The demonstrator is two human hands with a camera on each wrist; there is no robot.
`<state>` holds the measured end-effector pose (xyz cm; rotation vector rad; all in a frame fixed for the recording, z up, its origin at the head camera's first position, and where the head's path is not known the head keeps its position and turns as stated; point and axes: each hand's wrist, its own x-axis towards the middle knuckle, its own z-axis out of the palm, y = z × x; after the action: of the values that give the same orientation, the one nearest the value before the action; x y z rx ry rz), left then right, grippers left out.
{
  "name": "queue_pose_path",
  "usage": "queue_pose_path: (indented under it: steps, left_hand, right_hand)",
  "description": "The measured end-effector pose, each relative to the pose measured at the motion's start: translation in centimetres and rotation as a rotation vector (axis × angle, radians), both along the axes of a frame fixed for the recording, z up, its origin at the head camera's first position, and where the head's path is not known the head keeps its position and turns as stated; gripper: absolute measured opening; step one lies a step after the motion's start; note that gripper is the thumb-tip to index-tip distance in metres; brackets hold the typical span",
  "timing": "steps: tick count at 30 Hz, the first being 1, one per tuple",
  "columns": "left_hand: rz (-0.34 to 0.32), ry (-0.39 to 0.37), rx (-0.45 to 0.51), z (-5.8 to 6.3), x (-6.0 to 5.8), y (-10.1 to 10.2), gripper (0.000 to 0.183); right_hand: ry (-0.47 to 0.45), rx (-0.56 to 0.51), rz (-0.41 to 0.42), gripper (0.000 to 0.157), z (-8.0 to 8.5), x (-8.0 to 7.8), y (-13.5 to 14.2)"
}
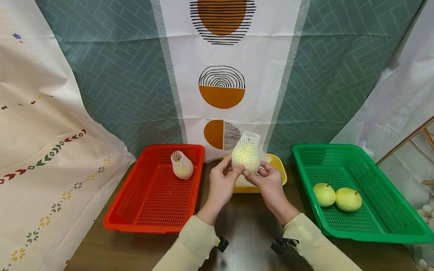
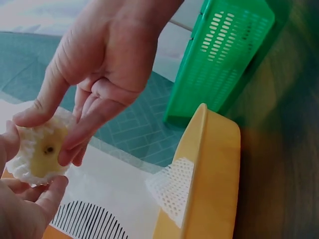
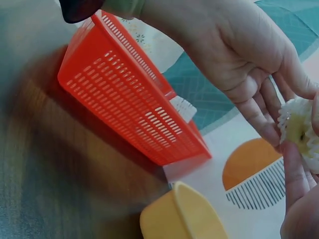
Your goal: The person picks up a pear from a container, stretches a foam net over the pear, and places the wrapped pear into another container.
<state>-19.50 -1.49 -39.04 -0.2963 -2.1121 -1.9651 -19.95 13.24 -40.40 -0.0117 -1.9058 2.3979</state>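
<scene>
A pale yellow-green pear [image 1: 246, 156] in a white foam net [image 1: 251, 137] is held up between both hands above the yellow basket. My left hand [image 1: 220, 184] grips its left side, thumb at the front. From the right, my right hand [image 1: 270, 186] holds it with thumb and fingers. The net's open end stands up above the pear. In both wrist views the pear's bare underside [image 2: 48, 149] shows, with a dark spot, ringed by the net's other edge. Behind the hands, the yellow basket [image 1: 278, 165] contains white foam nets [image 2: 172, 191], partly hidden.
On the left, a red basket [image 1: 149, 229] holds one netted pear [image 1: 183, 167]. To the right, a green basket [image 1: 373, 238] contains two bare pears [image 1: 348, 199]. All three baskets stand on a dark wooden table [image 1: 244, 226]. Patterned cloth [image 1: 135, 75] hangs behind.
</scene>
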Motion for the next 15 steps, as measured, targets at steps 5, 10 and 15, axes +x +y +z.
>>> queue_pose_path:
  steps: [5,10,15]
  left_hand:
    - [0.057,0.021,0.069,1.5,1.1,0.2,0.056]
    - [0.119,0.037,0.108,1.7,2.0,0.6,0.055]
    - [0.088,0.062,0.118,1.3,2.1,0.7,0.052]
  right_hand:
    - [0.013,-0.042,0.044,0.057,0.4,0.1,-0.2]
    - [-0.028,-0.208,0.113,0.054,1.0,0.3,-0.4]
    - [-0.050,-0.292,0.134,0.051,1.6,0.4,-0.4]
